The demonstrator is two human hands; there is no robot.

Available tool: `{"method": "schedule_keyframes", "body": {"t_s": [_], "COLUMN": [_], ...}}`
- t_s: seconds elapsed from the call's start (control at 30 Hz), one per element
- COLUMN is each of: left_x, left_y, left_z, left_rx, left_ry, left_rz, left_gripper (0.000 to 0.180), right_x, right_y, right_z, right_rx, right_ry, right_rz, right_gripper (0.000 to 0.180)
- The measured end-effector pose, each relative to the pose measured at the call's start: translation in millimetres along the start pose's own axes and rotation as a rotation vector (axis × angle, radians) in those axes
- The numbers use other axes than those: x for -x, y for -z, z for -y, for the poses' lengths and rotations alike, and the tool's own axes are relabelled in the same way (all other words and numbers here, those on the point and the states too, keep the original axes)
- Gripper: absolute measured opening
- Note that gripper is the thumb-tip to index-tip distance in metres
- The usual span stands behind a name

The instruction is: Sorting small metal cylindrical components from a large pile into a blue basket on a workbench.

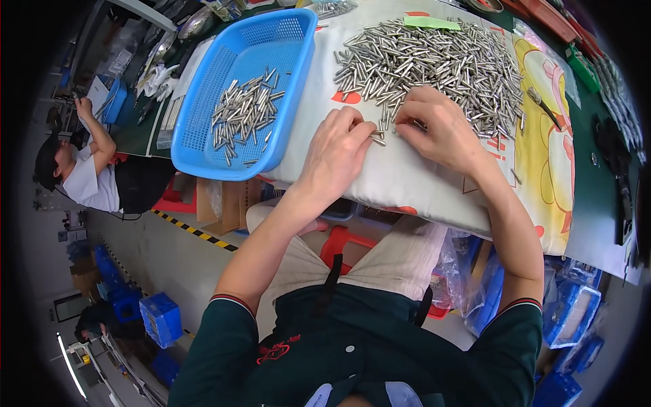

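A broad heap of small silvery metal pins, pointed at one end, lies on the cloth-covered table in front of me. My left hand is closed at the heap's near left edge, with a couple of metal pins sticking out from its fingertips. Just to its right, my right hand curls its fingers down at the near edge of the heap. Those fingers hide whatever is between them. To the left stands a blue perforated plastic basket with a smaller pile of the same pins inside.
A light green paper strip rests on the heap's far side. A brush-like tool lies on the yellow-patterned cloth at right. Another person sits at the far left. Blue crates stand below the table on the right.
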State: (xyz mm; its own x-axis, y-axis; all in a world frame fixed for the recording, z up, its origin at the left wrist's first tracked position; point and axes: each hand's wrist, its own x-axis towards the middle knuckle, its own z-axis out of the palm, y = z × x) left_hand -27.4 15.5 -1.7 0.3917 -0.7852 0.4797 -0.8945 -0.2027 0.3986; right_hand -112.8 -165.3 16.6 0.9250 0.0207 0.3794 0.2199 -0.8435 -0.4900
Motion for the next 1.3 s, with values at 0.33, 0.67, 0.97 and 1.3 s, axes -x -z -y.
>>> {"method": "schedule_keyframes", "body": {"t_s": [0.33,0.67,0.97,1.3], "left_x": [6,-1,-3,-8], "left_y": [7,1,8,20], "left_z": [5,7,3,-4], "left_rx": [0.069,0.000,-0.259,-0.415], "left_ry": [0.064,0.161,0.080,-0.041], "left_rz": [-0.017,0.010,0.068,0.274], "left_gripper": [0.020,0.015,0.007,0.009], "right_x": [-2,-2,-8,-8], "right_y": [-24,-18,-19,-33], "right_z": [16,19,18,35], "right_rx": [0.042,0.033,-0.012,0.467], "right_ry": [0.111,0.138,-0.120,-0.054], "right_rz": [-0.001,0.119,-0.129,-0.010], "right_gripper": [0.020,0.011,0.014,0.009]}}
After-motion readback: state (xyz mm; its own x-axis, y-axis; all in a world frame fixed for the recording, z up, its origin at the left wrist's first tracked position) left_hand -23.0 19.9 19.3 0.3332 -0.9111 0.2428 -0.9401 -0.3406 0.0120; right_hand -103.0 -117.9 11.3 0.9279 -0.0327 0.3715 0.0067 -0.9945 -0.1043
